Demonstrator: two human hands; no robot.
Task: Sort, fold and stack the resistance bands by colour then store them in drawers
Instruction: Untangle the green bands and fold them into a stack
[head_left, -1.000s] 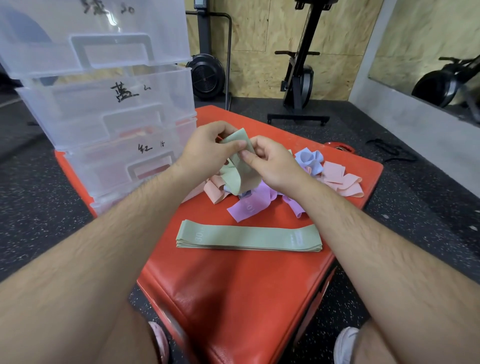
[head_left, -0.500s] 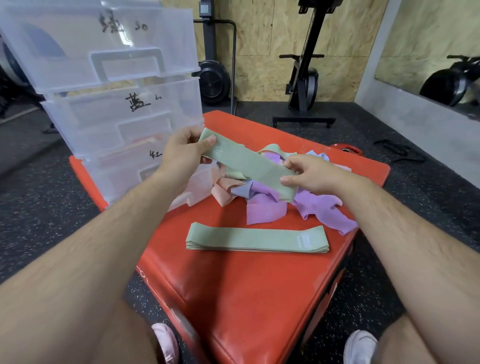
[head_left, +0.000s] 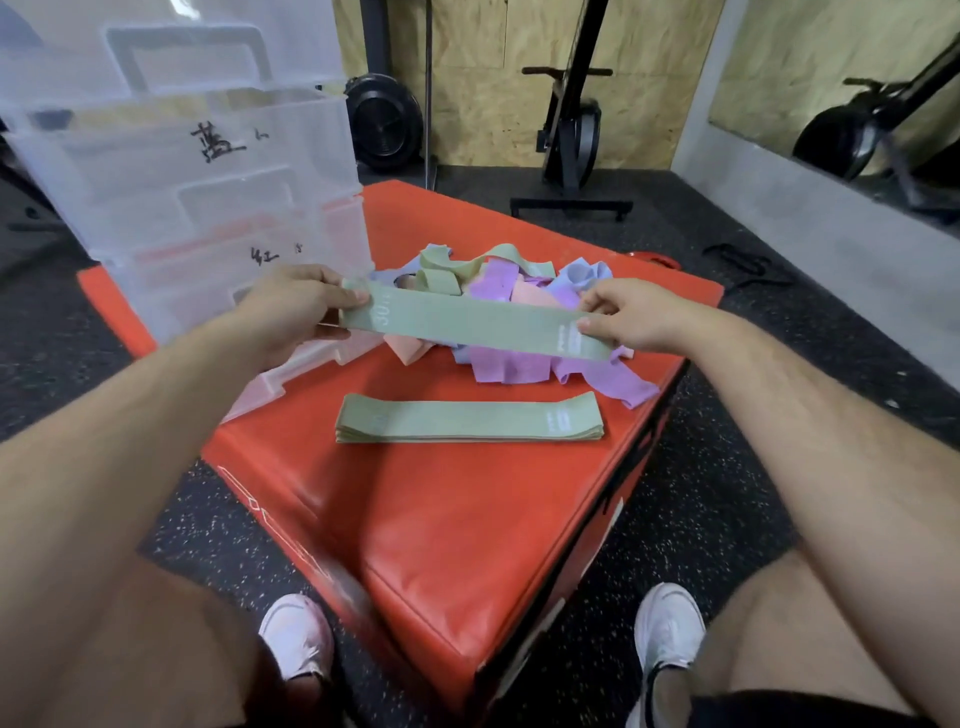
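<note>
A green resistance band (head_left: 472, 323) is stretched flat in the air between my hands. My left hand (head_left: 291, 312) pinches its left end and my right hand (head_left: 636, 314) pinches its right end. Below it, a neat stack of green bands (head_left: 467, 418) lies on the red padded box (head_left: 441, 519). Behind the held band sits a loose pile of bands (head_left: 498, 291) in purple, pink, blue and green. A clear plastic drawer unit (head_left: 208, 197) with handwritten labels stands at the box's left rear; all its drawers look closed.
The box sits on black speckled gym flooring (head_left: 727, 493). Exercise machines (head_left: 571, 130) stand against the plywood wall behind. A concrete ledge (head_left: 805, 208) runs along the right. My two white shoes (head_left: 670, 629) rest at the box's near corner.
The green band went from bunched between both hands to pulled out straight and flat. My hands moved apart and lowered toward the green stack.
</note>
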